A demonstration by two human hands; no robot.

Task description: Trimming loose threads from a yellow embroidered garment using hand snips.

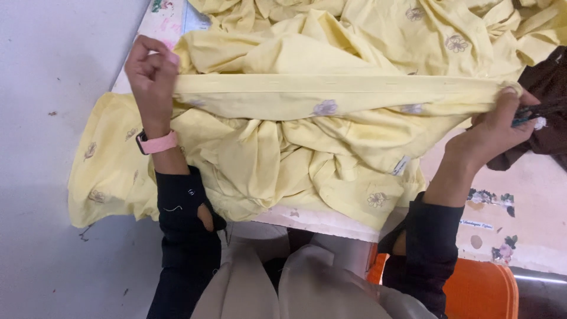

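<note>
Fabric (331, 147): soft pale-yellow cloth, embroidered grey flowers, heaped in crumpled folds at centre, spilling from 12 to 7 o'clock over table edge. Folded band (331, 88) of same cloth stretched taut, flat, horizontal between both hands. Left hand (150, 68), 10 o'clock, fingers pinched closed on band end; pink wristband (158, 143) below. Right hand (499, 118), 3 o'clock, clenched on other end. Dark brown cloth (549, 88) beside it. Orange seat (478, 289), 5 o'clock.
</note>
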